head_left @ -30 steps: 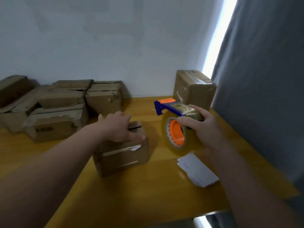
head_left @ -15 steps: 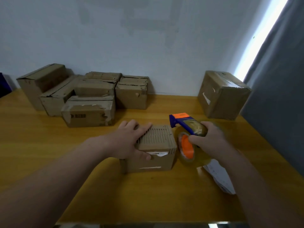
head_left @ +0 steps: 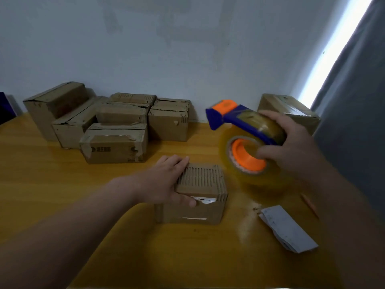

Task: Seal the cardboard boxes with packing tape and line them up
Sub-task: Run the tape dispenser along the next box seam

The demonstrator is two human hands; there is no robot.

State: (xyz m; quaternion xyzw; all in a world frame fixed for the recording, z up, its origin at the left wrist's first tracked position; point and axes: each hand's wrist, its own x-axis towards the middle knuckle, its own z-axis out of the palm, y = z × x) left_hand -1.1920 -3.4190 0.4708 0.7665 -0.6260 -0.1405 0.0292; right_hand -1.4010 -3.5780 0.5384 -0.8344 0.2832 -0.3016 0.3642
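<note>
**Small box [head_left: 201,179] pinned on the table [head_left: 62,184], tape dispenser [head_left: 248,142] raised beside it**

Nearest, the left hand [head_left: 166,182] grips the small box's left end, thumb on the front face and fingers over the top. The worn corrugated card looks light and easy to crush, so I would hold it at edges and corners and press the flaps only gently. Just to the right, above the table, the right hand [head_left: 291,147] wraps around the tape dispenser, fingers over the roll and blue frame. The roll looks slick, so the frame is probably the surer hold. Farther back, the stacked boxes [head_left: 123,130] wait against the wall.
</note>
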